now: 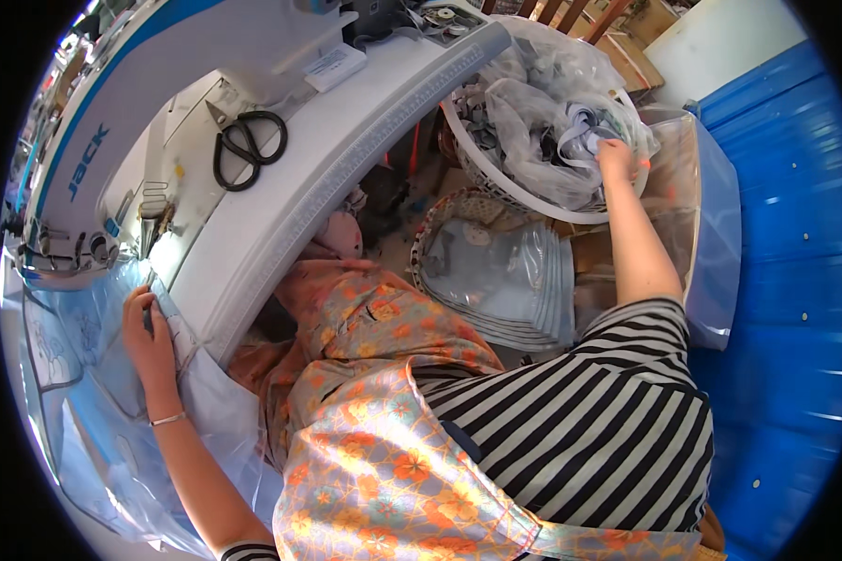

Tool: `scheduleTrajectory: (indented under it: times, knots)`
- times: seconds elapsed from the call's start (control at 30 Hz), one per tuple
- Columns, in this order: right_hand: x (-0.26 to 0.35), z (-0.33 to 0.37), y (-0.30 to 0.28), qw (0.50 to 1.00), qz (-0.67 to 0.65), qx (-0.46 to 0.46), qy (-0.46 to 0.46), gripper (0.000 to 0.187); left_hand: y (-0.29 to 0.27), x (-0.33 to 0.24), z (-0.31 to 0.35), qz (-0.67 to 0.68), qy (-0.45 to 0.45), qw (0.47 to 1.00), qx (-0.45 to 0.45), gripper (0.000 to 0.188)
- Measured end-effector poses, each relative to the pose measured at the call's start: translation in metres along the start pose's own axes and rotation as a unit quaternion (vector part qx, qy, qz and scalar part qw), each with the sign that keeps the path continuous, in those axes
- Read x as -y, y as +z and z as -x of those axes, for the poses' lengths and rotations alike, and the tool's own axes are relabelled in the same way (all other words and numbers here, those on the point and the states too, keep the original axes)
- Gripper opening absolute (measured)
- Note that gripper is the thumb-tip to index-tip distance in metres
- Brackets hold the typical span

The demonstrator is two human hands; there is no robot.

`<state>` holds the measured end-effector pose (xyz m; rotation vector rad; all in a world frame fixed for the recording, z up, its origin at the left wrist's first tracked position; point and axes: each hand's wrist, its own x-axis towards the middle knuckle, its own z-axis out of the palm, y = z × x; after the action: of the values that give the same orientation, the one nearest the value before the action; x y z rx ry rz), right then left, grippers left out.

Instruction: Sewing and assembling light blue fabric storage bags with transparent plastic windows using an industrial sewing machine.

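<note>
My right hand (pixel 614 161) reaches into a round white-rimmed basket (pixel 496 180) at the far right. Its fingers are closed on a pale grey fabric strip (pixel 582 134), one of a tangle of strips lying in a clear plastic bag there. My left hand (pixel 148 341) rests by the sewing machine's needle area, with its fingers curled. A small dark narrow thing shows between them, too little to name. Under and beside that hand lie blue-tinted clear plastic pieces (pixel 112 374) with dark edging, spread at the left of the machine bed.
A white sewing machine (pixel 94 150) arches over the left. Black-handled scissors (pixel 250 150) lie on its table (pixel 290 196), which has a ruler edge. Below the basket, a patterned basket (pixel 424 229) holds stacked clear pouches (pixel 505 280). A blue corrugated panel (pixel 791 234) stands at the right.
</note>
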<state>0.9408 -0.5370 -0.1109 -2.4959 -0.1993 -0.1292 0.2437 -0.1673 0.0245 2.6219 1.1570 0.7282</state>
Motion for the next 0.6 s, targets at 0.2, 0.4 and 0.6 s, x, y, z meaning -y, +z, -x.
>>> scheduleTrajectory:
  times: [0.2,0.4,0.6]
  knots:
    - [0.034,0.005,-0.06,0.938,-0.329,0.089,0.054,0.022,-0.007,-0.015,-0.006,-0.01,0.006,1.0,0.008,0.017]
    - [0.122,0.031,-0.139,0.891,-0.425,0.134,-0.089,0.022,-0.027,-0.046,-0.012,-0.024,0.042,0.998,-0.036,0.02]
    - [0.139,0.044,-0.107,0.894,-0.227,0.371,-0.11,0.022,-0.029,-0.054,-0.001,-0.031,0.06,0.997,-0.024,0.02]
